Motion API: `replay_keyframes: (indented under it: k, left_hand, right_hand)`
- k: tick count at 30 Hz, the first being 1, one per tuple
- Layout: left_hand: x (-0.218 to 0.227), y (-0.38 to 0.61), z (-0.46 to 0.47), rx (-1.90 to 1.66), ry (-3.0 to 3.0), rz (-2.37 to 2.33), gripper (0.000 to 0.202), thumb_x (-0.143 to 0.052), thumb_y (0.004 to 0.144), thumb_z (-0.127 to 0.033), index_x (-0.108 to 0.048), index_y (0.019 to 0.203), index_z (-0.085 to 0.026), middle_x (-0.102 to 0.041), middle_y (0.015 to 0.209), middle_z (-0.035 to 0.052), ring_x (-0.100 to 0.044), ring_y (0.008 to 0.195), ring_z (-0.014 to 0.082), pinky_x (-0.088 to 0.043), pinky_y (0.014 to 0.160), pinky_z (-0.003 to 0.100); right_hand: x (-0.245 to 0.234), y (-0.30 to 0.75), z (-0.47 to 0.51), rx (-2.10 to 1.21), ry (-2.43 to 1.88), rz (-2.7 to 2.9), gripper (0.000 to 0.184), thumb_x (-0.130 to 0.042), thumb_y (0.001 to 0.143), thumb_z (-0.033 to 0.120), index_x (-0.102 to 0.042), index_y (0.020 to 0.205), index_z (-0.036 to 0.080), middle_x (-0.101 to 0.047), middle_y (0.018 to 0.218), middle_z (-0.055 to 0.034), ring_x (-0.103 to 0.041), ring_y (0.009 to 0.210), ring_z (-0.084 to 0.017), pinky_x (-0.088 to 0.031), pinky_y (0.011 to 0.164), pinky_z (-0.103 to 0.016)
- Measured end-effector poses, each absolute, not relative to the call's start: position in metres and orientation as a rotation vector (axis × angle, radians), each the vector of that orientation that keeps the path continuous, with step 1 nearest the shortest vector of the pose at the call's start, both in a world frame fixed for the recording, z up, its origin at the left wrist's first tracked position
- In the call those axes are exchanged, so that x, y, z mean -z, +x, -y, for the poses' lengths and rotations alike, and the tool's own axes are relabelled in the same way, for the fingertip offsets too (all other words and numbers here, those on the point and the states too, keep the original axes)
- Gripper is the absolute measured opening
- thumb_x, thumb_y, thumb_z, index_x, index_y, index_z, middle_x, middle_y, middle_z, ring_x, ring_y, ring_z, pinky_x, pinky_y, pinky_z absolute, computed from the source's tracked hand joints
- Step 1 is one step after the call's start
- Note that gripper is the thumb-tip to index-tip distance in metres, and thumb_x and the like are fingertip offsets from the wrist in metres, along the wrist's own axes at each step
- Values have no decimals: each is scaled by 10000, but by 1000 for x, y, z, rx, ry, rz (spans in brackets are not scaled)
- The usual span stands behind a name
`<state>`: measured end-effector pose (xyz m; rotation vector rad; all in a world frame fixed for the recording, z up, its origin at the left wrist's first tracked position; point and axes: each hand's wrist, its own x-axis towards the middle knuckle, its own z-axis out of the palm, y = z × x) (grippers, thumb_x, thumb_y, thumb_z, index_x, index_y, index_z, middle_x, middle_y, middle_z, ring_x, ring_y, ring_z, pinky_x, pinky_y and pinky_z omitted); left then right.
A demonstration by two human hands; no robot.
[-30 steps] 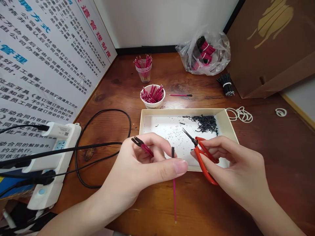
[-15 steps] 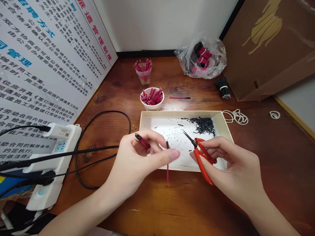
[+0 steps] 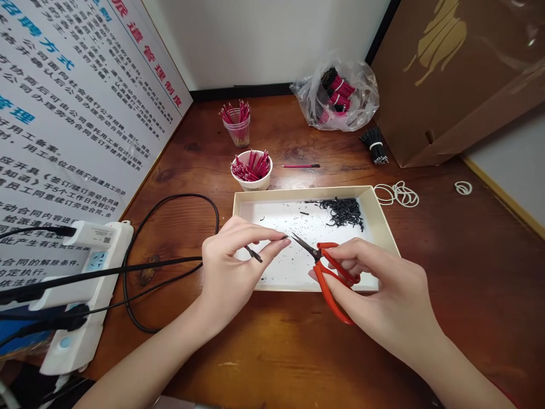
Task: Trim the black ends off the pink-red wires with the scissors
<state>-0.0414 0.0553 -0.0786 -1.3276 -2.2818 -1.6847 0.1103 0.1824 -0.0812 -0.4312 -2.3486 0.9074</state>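
Pinched between thumb and forefinger, the black end of a wire (image 3: 285, 237) pokes out of my left hand (image 3: 238, 255). Another dark-tipped wire bundle (image 3: 254, 254) shows under that forefinger, its rest hidden in the palm. My right hand (image 3: 378, 284) is closed around the red handles of small scissors (image 3: 326, 261). Their pointed blades lie close to the wire's tip; I cannot tell whether they touch it. Both hands are over the near part of a shallow cream box (image 3: 313, 193), which holds a heap of black offcuts (image 3: 343, 213) and tiny scattered bits.
Behind the box stand a paper cup (image 3: 252, 180) and a clear plastic cup (image 3: 237, 133), both full of red wires. A plastic bag (image 3: 336, 94), a black wire bundle (image 3: 374, 146) and white rubber bands (image 3: 398, 194) lie right. Left are a power strip (image 3: 91, 295) and cables.
The wire has turned from upright to pointing at the scissors, and my left fingers have closed in a pinch at its tip. The scissors have come nearer. The whole view has shifted slightly.
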Motion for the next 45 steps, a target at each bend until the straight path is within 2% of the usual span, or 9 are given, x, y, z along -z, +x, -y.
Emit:
replay_keyframes:
  k: [30,45]
  left_hand:
    - [80,-43,-55,1633,-1377,2258,156,-790,768,-68,-769,783,-222,-789,748,-14,-659,670,134,-539,643,277]
    - [79,-43,-55,1638,-1385,2242,194,-799,751,-50,-784,781,-241,-788,744,-18,-668,672,139,-541,683,294]
  right_hand:
    - [81,109,-183,-920,-414,2367,141,-680,815,99,-597,845,209,-571,619,53,-472,516,-79,-425,460,-200]
    - [80,110,-183,-839,-415,2359,169,-678,811,100,-566,849,222,-555,630,42,-466,523,-94,-408,448,-225]
